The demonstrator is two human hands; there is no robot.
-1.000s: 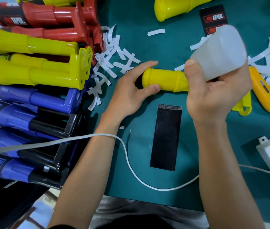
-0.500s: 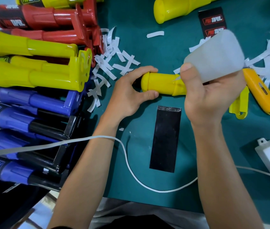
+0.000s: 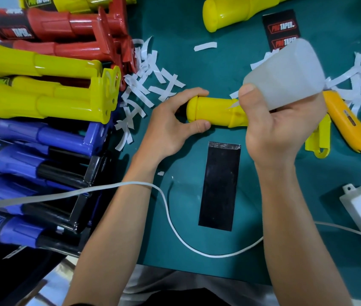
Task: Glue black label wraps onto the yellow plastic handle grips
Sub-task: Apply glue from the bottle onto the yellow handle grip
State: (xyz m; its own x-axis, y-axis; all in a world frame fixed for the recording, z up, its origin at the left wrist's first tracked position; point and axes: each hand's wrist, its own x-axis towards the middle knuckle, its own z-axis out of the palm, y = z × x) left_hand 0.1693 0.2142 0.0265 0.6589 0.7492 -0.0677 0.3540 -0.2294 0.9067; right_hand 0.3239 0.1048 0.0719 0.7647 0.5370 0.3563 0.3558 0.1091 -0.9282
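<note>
Here's the yellow handle [image 3: 215, 111], glossy bare plastic with no wrap on it. It lies crosswise mid-bench, its rounded butt end pointing to my left. A raised collar rings it just where my right grip [image 3: 279, 129] covers it. Its flat bracket end pokes out past that hand, low to the right. I can't tell whether it rests on the green bench [image 3: 197, 62] or sits a touch above it.

My left grip [image 3: 170, 129] is clamped round the butt end, forefinger over the top and thumb along the near side.

My right grip is wrapped tight round the glue bottle [image 3: 285, 74], thumb pressed flat on its near wall. The bottle is cloudy white, tipped down and to the left. Its thin nozzle [image 3: 233, 104] touches the handle just before the collar. I can't make out what is inside through that wall.

The black label wrap [image 3: 219, 186] lies flat on the bench just below the handle, plain side up with a grey band across its far edge. A printed black label [image 3: 282, 29] lies beyond the bottle.

White paper strips [image 3: 153, 82] litter the bench. Yellow, red and blue wrapped handles [image 3: 42, 102] are stacked to my left, and an orange utility knife [image 3: 349, 127] lies to my right.
</note>
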